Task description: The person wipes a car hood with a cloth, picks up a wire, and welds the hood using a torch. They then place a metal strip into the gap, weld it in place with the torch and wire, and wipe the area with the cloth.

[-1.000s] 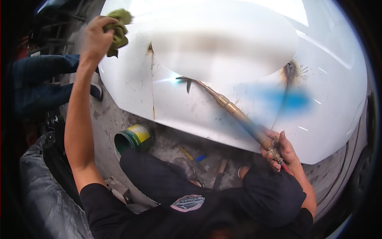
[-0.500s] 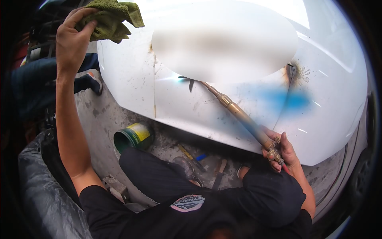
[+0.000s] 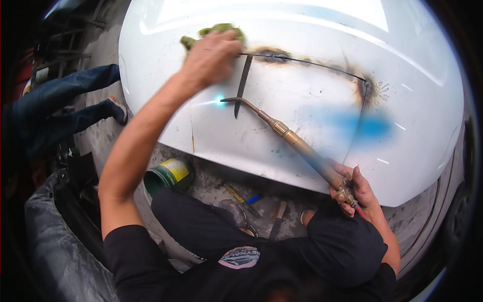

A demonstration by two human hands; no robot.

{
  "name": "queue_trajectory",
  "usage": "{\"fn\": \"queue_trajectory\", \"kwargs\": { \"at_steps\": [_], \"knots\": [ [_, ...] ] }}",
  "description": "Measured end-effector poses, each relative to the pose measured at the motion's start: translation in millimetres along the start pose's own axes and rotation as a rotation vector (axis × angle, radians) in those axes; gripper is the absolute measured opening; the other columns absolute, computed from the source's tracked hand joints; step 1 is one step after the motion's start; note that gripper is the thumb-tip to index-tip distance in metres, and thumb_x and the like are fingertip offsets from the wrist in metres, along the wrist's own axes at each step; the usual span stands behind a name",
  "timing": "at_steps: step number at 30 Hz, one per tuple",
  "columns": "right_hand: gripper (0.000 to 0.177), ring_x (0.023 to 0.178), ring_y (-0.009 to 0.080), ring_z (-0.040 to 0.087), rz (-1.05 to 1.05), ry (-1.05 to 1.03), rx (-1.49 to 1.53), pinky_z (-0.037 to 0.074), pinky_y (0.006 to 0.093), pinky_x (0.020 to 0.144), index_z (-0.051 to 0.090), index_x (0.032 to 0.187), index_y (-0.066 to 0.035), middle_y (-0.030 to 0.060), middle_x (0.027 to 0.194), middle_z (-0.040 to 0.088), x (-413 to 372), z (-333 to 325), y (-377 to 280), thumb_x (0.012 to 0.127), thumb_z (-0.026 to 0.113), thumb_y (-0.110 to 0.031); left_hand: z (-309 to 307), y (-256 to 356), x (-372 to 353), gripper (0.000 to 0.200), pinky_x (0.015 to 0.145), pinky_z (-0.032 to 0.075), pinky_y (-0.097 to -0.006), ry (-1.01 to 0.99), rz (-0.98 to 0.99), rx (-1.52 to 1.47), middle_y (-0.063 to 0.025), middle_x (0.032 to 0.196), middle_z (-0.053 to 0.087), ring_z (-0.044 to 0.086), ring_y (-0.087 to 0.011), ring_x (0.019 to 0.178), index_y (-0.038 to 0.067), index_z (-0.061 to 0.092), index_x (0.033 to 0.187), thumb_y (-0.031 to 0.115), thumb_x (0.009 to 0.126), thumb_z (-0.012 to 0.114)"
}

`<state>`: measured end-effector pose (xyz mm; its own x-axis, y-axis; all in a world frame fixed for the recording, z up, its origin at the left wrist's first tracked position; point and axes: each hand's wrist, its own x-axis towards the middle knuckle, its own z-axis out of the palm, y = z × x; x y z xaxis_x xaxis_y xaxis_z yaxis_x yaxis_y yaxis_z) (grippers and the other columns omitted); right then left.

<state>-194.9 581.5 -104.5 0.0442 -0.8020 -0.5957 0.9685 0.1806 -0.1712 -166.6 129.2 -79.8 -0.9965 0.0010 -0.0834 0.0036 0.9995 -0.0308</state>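
My left hand (image 3: 211,56) is closed on a green cloth (image 3: 221,31) over the white car panel (image 3: 297,105), at the left end of a scorched seam. The hand is slightly blurred and hides part of the cloth. My right hand (image 3: 354,189) grips a brass gas torch (image 3: 297,143) by its valve end, where a red hose joins. A bright blue-white flame (image 3: 220,100) burns at the bent tip, pointing left. Close to the tip, a dark thin metal strip (image 3: 244,85) lies on the panel. Burn marks (image 3: 274,54) darken the seam.
A green bucket (image 3: 168,173) with a yellow label lies tipped on the floor below the panel. Near my legs are a yellow-and-black tool (image 3: 241,200), a blue object (image 3: 254,199) and a flat-bladed tool (image 3: 278,220). Another person's legs (image 3: 65,95) are at the left.
My left hand has come down and right with the cloth, from the upper left onto the panel. The torch tip has shifted slightly left; my right hand has barely moved.
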Motion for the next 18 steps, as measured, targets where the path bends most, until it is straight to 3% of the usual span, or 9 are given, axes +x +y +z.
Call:
{"fn": "queue_trajectory", "kwargs": {
  "at_steps": [2, 4, 5, 7, 10, 11, 14, 18],
  "knots": [
    [0.088, 0.036, 0.0142, 0.054, 0.007, -0.008, 0.000, 0.043, 0.0232, 0.032, 0.030, 0.157, -0.004, 0.0146, 0.074, 0.064, 0, -1, 1, 0.098, 0.048, -0.067, -11, 46, 30, 0.027, 0.079, 0.054, -0.0379, 0.014, 0.100, -0.285, -0.0111, 0.096, 0.066, 0.064, -0.0247, 0.089, 0.003, 0.071, 0.095, -0.013, 0.079, 0.056],
    [0.089, 0.036, 0.0145, 0.054, 0.003, -0.022, -0.093, 0.042, 0.0240, 0.031, 0.029, 0.157, -0.004, 0.0148, 0.075, 0.064, 1, -2, -2, 0.097, 0.046, -0.068, -12, 93, 43, 0.030, 0.081, 0.055, -0.0361, 0.046, 0.203, -0.179, -0.0073, 0.096, 0.066, 0.064, -0.0234, 0.091, 0.006, 0.070, 0.105, -0.009, 0.082, 0.058],
    [0.089, 0.036, 0.0145, 0.054, 0.008, -0.027, -0.103, 0.042, 0.0240, 0.031, 0.029, 0.157, -0.004, 0.0148, 0.075, 0.064, -1, -3, -2, 0.097, 0.046, -0.068, -12, 100, 47, 0.032, 0.082, 0.055, -0.0349, 0.170, 0.244, -0.241, -0.0073, 0.097, 0.066, 0.064, -0.0229, 0.090, 0.007, 0.069, 0.112, -0.007, 0.084, 0.060],
    [0.091, 0.036, 0.0147, 0.054, 0.012, -0.037, -0.084, 0.042, 0.0248, 0.031, 0.028, 0.158, -0.005, 0.0147, 0.075, 0.065, 2, -8, 0, 0.097, 0.046, -0.070, -11, 97, 39, 0.034, 0.084, 0.056, -0.0370, 0.206, 0.252, -0.317, -0.0079, 0.099, 0.067, 0.065, -0.0244, 0.093, 0.008, 0.069, 0.115, -0.006, 0.085, 0.060],
    [0.091, 0.036, 0.0149, 0.054, 0.010, -0.033, -0.097, 0.042, 0.0254, 0.031, 0.028, 0.158, -0.005, 0.0147, 0.076, 0.065, 2, -8, 1, 0.097, 0.047, -0.069, -10, 47, 12, 0.031, 0.089, 0.056, -0.0401, 0.045, 0.086, -0.293, -0.0105, 0.104, 0.068, 0.067, -0.0300, 0.098, 0.006, 0.073, 0.111, -0.005, 0.085, 0.059],
    [0.091, 0.036, 0.0149, 0.054, 0.008, -0.032, -0.093, 0.042, 0.0254, 0.031, 0.028, 0.158, -0.005, 0.0147, 0.076, 0.065, 1, -7, 1, 0.097, 0.047, -0.069, -12, 23, 4, 0.031, 0.088, 0.055, -0.0412, 0.053, 0.034, -0.137, -0.0119, 0.105, 0.068, 0.067, -0.0318, 0.096, 0.005, 0.074, 0.108, -0.006, 0.083, 0.060],
    [0.090, 0.036, 0.0151, 0.054, -0.001, -0.015, -0.093, 0.042, 0.0256, 0.031, 0.028, 0.158, -0.004, 0.0145, 0.076, 0.065, 1, -4, -3, 0.097, 0.048, -0.068, -27, -72, -34, 0.035, 0.092, 0.052, -0.0400, -0.103, -0.338, 0.053, -0.0140, 0.104, 0.069, 0.068, -0.0327, 0.100, 0.001, 0.073, 0.109, -0.009, 0.079, 0.058],
    [0.090, 0.036, 0.0150, 0.054, 0.001, -0.026, -0.093, 0.042, 0.0255, 0.031, 0.029, 0.157, -0.002, 0.0144, 0.074, 0.065, 1, -3, -1, 0.097, 0.049, -0.067, -93, -135, -88, 0.036, 0.096, 0.051, -0.0334, 0.101, -0.493, -0.036, -0.0145, 0.112, 0.070, 0.069, -0.0270, 0.104, 0.001, 0.071, 0.114, -0.010, 0.081, 0.058]
  ]
}}
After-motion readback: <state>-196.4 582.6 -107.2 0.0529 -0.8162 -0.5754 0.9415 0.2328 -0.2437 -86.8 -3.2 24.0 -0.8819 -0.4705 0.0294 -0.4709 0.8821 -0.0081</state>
